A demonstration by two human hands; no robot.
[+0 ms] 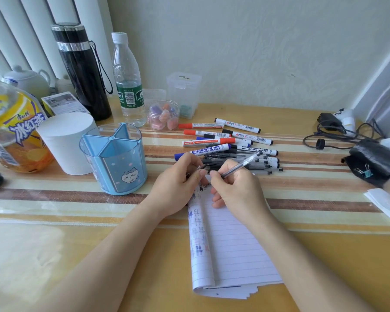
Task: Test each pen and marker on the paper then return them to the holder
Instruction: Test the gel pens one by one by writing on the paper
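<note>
My right hand [235, 185] grips a clear-barrelled black pen [245, 163], tip down near the top of the lined paper [234, 246]. My left hand [180, 183] pinches a small dark pen cap [204, 168] right beside that tip. The paper's left part is folded over and carries blue and black scribbles. Just behind my hands lies a pile of markers and pens [230, 143], red, blue and black. The blue divided pen holder [114, 157] stands empty to the left of my hands.
A white cylinder [64, 143], an orange drink bottle [14, 131], a black flask [81, 70] and a water bottle [127, 79] crowd the left back. A jar of erasers [163, 115] stands behind the markers. Cables, a black pouch [376, 161] and a tissue [385, 203] lie at right.
</note>
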